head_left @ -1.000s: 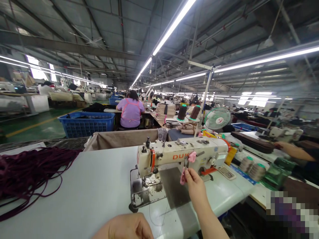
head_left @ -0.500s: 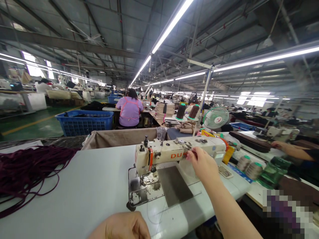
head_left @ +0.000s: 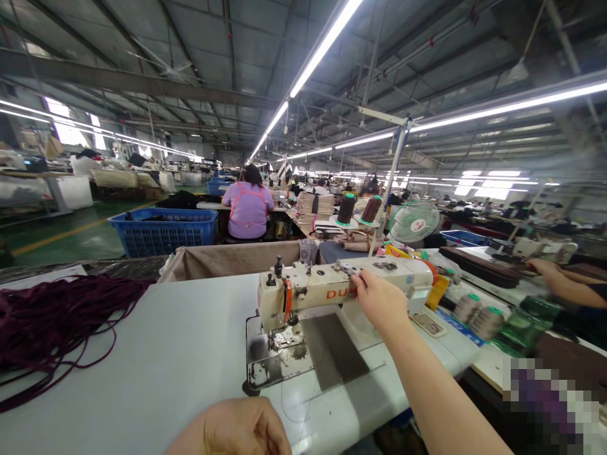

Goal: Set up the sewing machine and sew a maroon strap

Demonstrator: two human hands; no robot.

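- On the desk: machine right of the middle, cords at the far left.
- At the front of the machine, along its upper edge: right hand.
- Before the machine, low over the near side: left hand.
- Just behind the desk: bin.
- Farther back, beyond the bin: seated person, with basket to the left and stack to the right.
- Right of the stack: two cones, then fan.
- Right of the machine, beyond the desk: two spools, with bottle just beside, farther right.
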